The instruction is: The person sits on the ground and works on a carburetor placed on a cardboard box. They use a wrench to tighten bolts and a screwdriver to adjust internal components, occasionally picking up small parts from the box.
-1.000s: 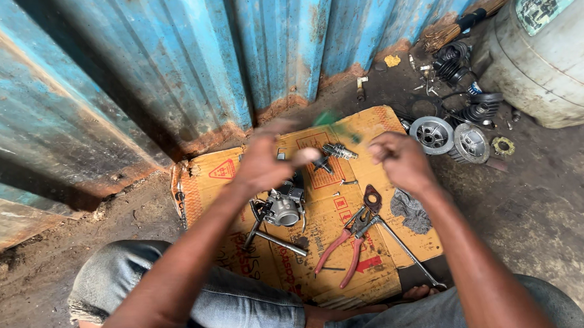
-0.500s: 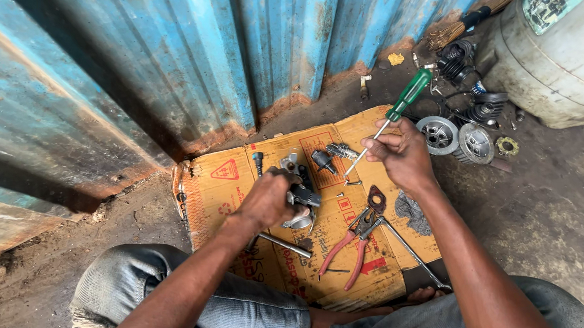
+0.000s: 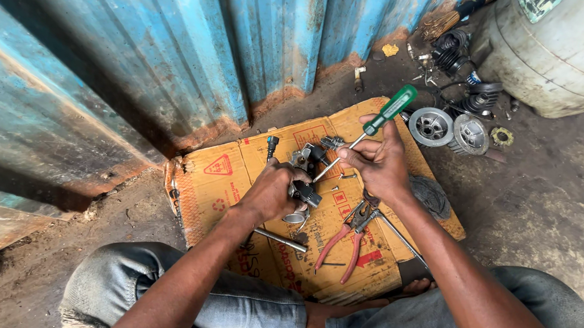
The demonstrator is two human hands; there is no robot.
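Left hand [image 3: 270,192] clenched around a small dark metal engine part [image 3: 304,193], held just above the flattened cardboard sheet [image 3: 224,179] on the dirt ground. Right hand [image 3: 377,164] closed on a green-handled screwdriver [image 3: 388,109], grasping near the base of the handle, shaft angled down and left with its tip meeting the part at the left fingers. Directly beneath the part, a small shiny metal cup [image 3: 296,217] and a steel rod [image 3: 280,239] lying flat on the cardboard. Just right of those, red-handled pliers [image 3: 340,240], handles spread, pointing toward the knees, with a long thin metal bar [image 3: 403,239] running beside the right forearm. Beyond the hands, a few small dark fittings [image 3: 332,142] scattered on the cardboard's far half. To the right of the cardboard, a grey rag [image 3: 430,195], then two round silver pulley-like wheels [image 3: 449,129] side by side on the ground, and a tangle of springs and black parts [image 3: 460,64] farther back. At the upper right, a large pale drum [image 3: 547,51]. Behind everything, a rusty blue corrugated wall [image 3: 172,71]. Lowest in view, knees in worn jeans [image 3: 245,308].
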